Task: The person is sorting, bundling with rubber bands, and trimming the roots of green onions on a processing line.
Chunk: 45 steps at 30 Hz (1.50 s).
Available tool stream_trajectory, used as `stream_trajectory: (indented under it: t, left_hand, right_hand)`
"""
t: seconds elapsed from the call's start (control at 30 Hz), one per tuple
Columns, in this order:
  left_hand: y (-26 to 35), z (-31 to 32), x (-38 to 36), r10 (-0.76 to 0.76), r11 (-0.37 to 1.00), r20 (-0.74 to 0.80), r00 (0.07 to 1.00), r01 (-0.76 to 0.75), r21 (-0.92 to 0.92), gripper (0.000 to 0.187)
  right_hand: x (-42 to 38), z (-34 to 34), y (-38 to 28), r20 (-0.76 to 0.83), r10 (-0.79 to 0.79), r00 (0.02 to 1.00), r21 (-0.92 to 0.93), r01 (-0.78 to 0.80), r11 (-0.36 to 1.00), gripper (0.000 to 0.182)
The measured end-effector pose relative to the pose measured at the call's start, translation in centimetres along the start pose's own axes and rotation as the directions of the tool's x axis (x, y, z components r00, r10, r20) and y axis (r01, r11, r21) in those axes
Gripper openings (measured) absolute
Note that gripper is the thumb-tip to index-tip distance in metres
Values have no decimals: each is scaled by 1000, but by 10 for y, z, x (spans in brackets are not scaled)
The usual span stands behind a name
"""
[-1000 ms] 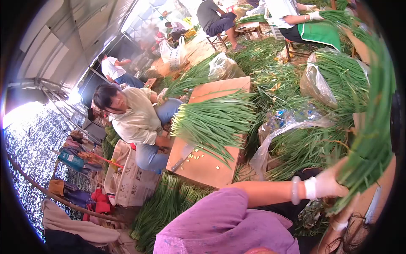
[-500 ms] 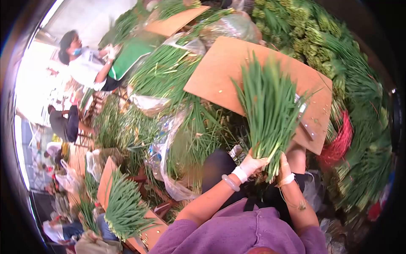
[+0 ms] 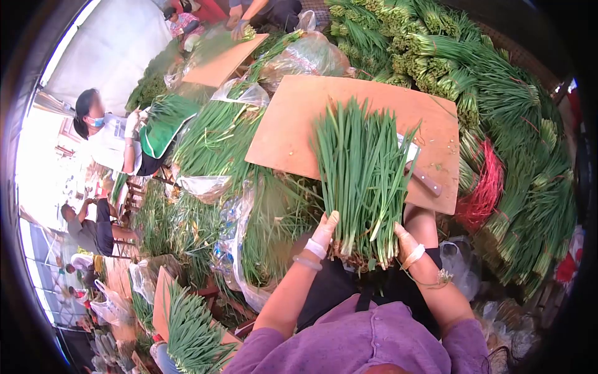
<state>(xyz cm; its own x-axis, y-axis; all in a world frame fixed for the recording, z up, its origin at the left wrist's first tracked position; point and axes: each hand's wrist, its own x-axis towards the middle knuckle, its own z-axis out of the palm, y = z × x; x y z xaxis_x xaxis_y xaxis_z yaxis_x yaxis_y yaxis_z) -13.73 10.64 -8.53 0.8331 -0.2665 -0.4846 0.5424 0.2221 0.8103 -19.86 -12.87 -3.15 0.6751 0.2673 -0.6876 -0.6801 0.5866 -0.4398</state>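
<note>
A wide bundle of garlic chives (image 3: 361,168) stands between my two hands, leaf tips up over the wooden board and root ends down. My left hand (image 3: 325,232) presses the bundle's lower left side, with a pale bracelet and a white band at that wrist. On the lower right side, my right hand (image 3: 408,244) is closed against the stalks. Both hands look thinly gloved. Roots with brown bits show below the fingers. Partly behind the leaves, a cleaver (image 3: 425,181) with a brown handle lies on the board (image 3: 286,134).
Stacked chive bundles (image 3: 498,118) fill the right side, beside red ties (image 3: 489,181). Loose chives (image 3: 215,134) and plastic bags lie to the left. A masked person (image 3: 115,137) sits there, and other people work farther off. Another chive pile (image 3: 193,324) rests on a board at lower left.
My hands have moved apart, and the bundle between them is now wider and flatter, with its root ends showing. The whole view has shifted.
</note>
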Motion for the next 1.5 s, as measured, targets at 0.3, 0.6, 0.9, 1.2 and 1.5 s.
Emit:
stream_trajectory:
  t: [0.3, 0.6, 0.9, 1.2, 1.5]
  left_hand:
    - [5, 32, 31, 245, 964, 27, 969, -246, 105, 85]
    - [81, 30, -3, 98, 864, 295, 951, 65, -499, 39]
    - [65, 13, 15, 8, 794, -16, 1000, -16, -608, 49]
    - [27, 56, 32, 140, 982, -199, 970, -162, -98, 71]
    - [69, 42, -14, -95, 684, 228, 969, 230, -692, 28]
  right_hand:
    - [4, 2, -2, 98, -163, 982, 409, 110, 906, 46]
    - [-22, 31, -70, 79, -299, 951, 25, 298, 954, 38]
    - [-11, -44, -118, -45, -632, 774, -874, 275, 400, 49]
    - [35, 23, -59, 57, -730, 681, -941, 281, 190, 98]
    - [17, 29, -78, 69, -634, 771, -447, 592, 671, 68]
